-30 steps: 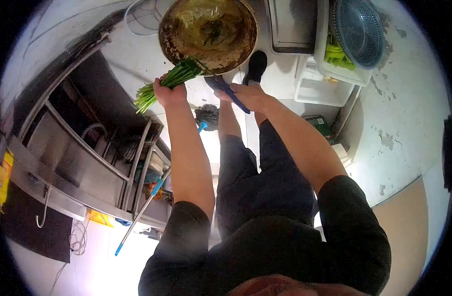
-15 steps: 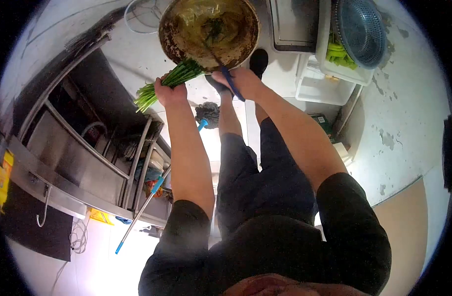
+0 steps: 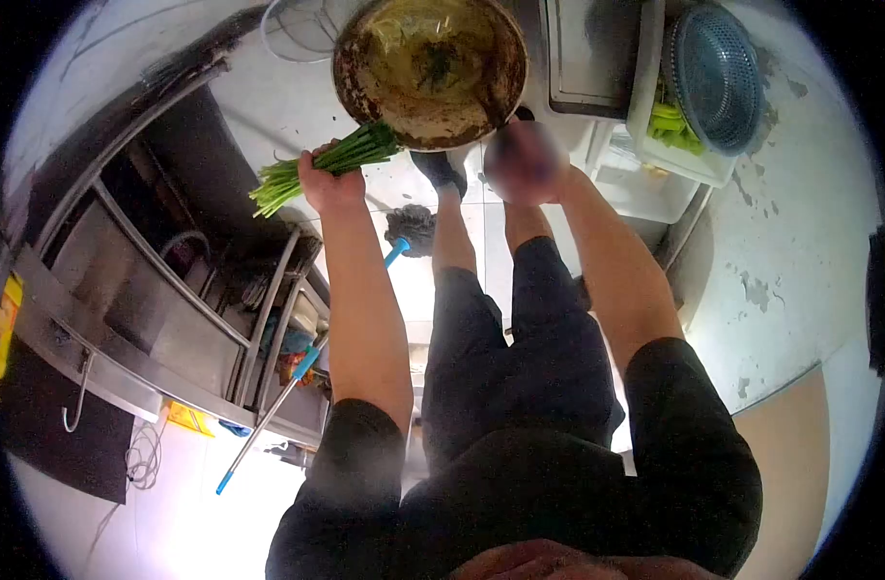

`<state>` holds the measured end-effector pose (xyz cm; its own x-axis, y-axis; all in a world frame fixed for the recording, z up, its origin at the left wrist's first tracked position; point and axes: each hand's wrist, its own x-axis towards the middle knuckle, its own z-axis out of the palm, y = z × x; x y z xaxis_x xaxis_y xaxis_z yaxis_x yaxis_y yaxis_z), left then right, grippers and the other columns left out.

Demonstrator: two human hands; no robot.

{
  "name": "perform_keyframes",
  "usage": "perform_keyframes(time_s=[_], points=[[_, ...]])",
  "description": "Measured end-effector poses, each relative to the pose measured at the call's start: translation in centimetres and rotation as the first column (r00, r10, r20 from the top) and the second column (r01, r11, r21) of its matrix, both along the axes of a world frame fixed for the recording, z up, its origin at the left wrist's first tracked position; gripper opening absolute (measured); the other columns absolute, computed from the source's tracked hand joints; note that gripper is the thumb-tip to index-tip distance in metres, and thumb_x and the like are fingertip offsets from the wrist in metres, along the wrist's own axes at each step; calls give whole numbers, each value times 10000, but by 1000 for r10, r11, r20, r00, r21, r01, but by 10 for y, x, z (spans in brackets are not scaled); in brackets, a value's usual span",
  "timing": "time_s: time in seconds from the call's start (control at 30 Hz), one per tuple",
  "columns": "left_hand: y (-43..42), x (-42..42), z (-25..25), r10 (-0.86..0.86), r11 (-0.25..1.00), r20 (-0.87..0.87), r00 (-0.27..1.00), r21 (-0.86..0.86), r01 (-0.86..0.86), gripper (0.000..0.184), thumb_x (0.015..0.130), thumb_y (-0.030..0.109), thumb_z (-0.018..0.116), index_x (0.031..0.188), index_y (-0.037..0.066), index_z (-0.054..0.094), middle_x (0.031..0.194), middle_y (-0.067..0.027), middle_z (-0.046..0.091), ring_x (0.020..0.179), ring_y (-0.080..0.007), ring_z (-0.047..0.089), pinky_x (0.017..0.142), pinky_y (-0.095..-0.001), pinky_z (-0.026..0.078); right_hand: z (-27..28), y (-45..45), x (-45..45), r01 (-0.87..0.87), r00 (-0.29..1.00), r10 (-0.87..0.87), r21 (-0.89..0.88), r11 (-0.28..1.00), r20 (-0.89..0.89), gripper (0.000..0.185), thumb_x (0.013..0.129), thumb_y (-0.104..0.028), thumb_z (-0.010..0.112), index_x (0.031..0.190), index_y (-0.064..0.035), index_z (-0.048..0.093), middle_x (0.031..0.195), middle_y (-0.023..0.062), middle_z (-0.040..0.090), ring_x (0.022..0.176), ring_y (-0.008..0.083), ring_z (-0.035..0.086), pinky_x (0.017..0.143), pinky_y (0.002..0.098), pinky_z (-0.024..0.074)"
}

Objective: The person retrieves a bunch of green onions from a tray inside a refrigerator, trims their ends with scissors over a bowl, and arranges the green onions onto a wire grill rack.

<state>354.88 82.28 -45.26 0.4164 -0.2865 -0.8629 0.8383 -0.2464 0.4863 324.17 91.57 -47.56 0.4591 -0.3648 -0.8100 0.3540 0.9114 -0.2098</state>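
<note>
My left hand [image 3: 332,184] is closed around a bunch of long, thin green stalks, which look like chives [image 3: 357,150]. Their dark tips point toward the rim of a large, stained round pan [image 3: 481,121], and their paler ends stick out to the left. Inside the pan, chopped dark greens [image 3: 441,66] lie in the middle of a yellowish, shiny bottom. Just off the pan's lower right edge, my right hand [image 3: 527,162] is smeared. A dark bluish patch shows within the blur, but its fingers and whatever they hold cannot be made out.
At the upper right, a blue-grey colander [image 3: 718,82] sits over a white bin with green leaves [image 3: 674,126]. A metal tray [image 3: 587,53] stands beside it. The mop head [image 3: 411,230] lies near my feet. Along the left runs a steel rack [image 3: 172,266].
My right hand has moved right, away from the chives and pan. The blue-handled cutting tool seen over the pan no longer shows clearly. My left hand keeps its hold.
</note>
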Motion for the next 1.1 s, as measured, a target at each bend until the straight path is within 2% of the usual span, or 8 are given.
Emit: perform_keyframes(time_s=[0.2,0.47,0.5,0.57,0.67,0.93,1.03,1.1], points=[[1,1,12,-19,1000,29,999,-21,20,287,978,267,416,763,80,445,733,-72,514,764,-248,529,827,-432,492,-21,18,-4,284,913,-375,409,867,160,646,837,-672,538,996,-48,584,829,105,627,587,134,473,459,251,347],[-10,-4,25,-83,995,71,994,-49,87,212,965,200,461,803,64,444,722,-81,510,696,-252,523,720,-402,511,52,-17,-11,-105,993,111,-141,984,32,555,911,-574,506,810,-34,589,555,7,447,458,128,412,426,235,341],[-11,-9,30,-77,994,76,994,-66,82,203,961,191,471,804,65,445,712,-80,508,685,-249,521,708,-398,510,64,-24,-12,-283,949,258,-130,950,-181,570,882,-586,543,820,-22,597,570,44,513,482,178,498,436,262,366],[-8,-15,40,-98,990,68,993,-93,104,184,944,164,509,796,66,459,693,-64,508,653,-231,522,692,-394,503,66,-31,-14,-863,424,365,-247,440,-829,609,823,-611,601,879,-4,597,667,112,606,602,248,606,561,333,434],[-5,-19,40,-108,987,38,993,-114,111,163,931,138,534,799,59,478,701,-55,519,642,-219,522,689,-389,500,110,-43,-3,-987,-6,197,38,159,-980,629,761,-595,662,940,4,590,790,167,650,750,291,648,733,404,436],[6,-27,65,-125,990,36,992,-59,127,147,911,112,567,798,44,502,716,-69,528,655,-221,528,701,-392,506,48,-21,-16,-983,-145,-255,109,149,-956,456,724,-404,727,957,-38,586,821,100,654,787,286,638,778,413,416],[10,-23,77,-135,984,19,991,-118,137,135,899,95,578,805,32,503,724,-74,524,664,-223,527,715,-402,509,39,-25,-25,-919,-383,75,388,75,-921,421,787,-382,679,1037,-61,569,848,88,674,819,291,647,760,402,421],[12,-18,89,-154,971,17,988,-185,154,125,899,95,572,807,39,509,729,-76,524,675,-225,536,715,-415,506,71,-39,-14,-949,-277,76,285,135,-958,426,806,-386,658,1060,-56,566,880,102,679,850,298,652,793,414,431]])
